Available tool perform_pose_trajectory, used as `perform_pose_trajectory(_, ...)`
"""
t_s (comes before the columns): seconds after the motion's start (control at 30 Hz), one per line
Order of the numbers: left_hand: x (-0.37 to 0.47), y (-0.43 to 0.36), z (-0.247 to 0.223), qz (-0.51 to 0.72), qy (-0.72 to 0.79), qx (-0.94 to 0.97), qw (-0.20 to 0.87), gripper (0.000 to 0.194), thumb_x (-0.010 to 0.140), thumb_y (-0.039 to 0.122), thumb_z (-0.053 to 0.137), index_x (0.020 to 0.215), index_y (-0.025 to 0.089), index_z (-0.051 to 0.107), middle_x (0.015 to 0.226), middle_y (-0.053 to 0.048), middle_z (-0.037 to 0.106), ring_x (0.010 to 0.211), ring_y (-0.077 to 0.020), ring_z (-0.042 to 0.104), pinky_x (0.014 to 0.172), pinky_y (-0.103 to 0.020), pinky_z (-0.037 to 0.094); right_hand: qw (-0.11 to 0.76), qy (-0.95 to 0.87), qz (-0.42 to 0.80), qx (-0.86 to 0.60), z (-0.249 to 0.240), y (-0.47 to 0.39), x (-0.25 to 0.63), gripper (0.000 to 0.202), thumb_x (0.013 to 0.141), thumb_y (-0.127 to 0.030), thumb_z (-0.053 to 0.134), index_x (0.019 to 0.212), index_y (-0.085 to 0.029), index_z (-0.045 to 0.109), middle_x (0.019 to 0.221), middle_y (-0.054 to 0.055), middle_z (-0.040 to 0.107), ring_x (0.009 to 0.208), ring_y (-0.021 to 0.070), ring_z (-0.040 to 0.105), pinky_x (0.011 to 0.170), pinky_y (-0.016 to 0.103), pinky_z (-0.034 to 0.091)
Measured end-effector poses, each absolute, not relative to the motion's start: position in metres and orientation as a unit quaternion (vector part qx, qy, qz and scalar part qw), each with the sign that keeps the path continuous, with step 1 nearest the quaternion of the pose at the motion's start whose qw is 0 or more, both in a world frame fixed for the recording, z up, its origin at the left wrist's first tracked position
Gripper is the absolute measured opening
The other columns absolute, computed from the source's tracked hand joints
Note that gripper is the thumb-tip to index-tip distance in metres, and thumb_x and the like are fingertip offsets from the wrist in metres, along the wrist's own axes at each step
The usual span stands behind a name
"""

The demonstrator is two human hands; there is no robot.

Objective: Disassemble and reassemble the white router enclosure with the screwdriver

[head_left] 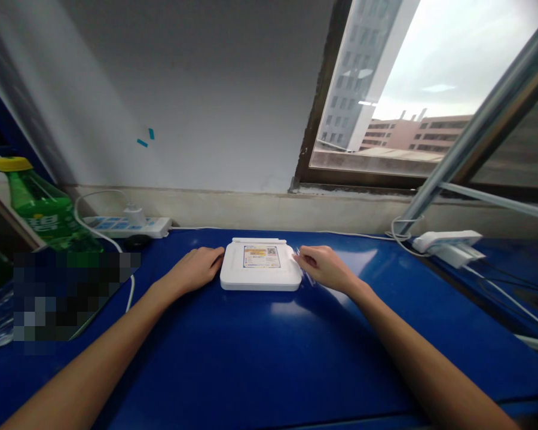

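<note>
A white, flat device with rounded corners (233, 273) lies on the blue table (251, 358), a printed label (262, 257) on its top and a white bar along its back edge. My left hand (198, 267) rests on the table at the device's left side, fingers curled together; what they hold, if anything, is hidden. At the right side, my right hand (323, 266) is closed with thumb and fingertips around a thin, clear strip (309, 278), which looks like plastic and lies beside the device.
Green bottles, one with a yellow cap (45, 206), stand at the left near a blurred-out area. Power strips lie at the back left (156, 227) and right (448, 240), with white cables. A metal pole (457, 143) rises at the right before the window.
</note>
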State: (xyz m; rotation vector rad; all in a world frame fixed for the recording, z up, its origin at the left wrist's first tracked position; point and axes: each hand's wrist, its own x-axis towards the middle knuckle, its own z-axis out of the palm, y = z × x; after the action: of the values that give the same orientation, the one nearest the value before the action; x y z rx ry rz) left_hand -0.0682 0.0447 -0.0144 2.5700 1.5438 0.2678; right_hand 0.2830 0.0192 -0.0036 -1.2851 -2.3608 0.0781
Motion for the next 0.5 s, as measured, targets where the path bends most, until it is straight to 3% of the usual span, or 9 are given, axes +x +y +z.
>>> perform_pose_trajectory(0.17, -0.0681, 0.0465, -0.0182, 0.088, 0.51, 0.853, 0.07, 0.029, 0.102, 0.032, 0.039, 0.101, 0.023, 0.066, 0.099, -0.012, 0.075, 0.089, -0.0301, 0.073, 0.073, -0.036, 0.048, 0.227, -0.859, 0.036, -0.457, -0.0005, 0.0157, 0.2807, 0.017, 0.099, -0.026, 0.046, 0.093, -0.021, 0.062, 0.065, -0.003, 0.058, 0.056, 0.0123, 0.048, 0.058, 0.023, 0.031)
perform_pose_trajectory(0.5, -0.074, 0.048, -0.0115, 0.098, 0.519, 0.846, 0.071, 0.031, 0.103, 0.033, 0.036, 0.09, 0.024, 0.063, 0.087, -0.008, 0.073, 0.08, -0.026, 0.07, 0.071, -0.033, 0.045, 0.222, -0.871, 0.035, -0.437, 0.0056, 0.0099, 0.2755, 0.019, 0.097, -0.027, 0.048, 0.097, -0.02, 0.066, 0.07, 0.001, 0.064, 0.06, 0.0138, 0.054, 0.06, 0.024, 0.036)
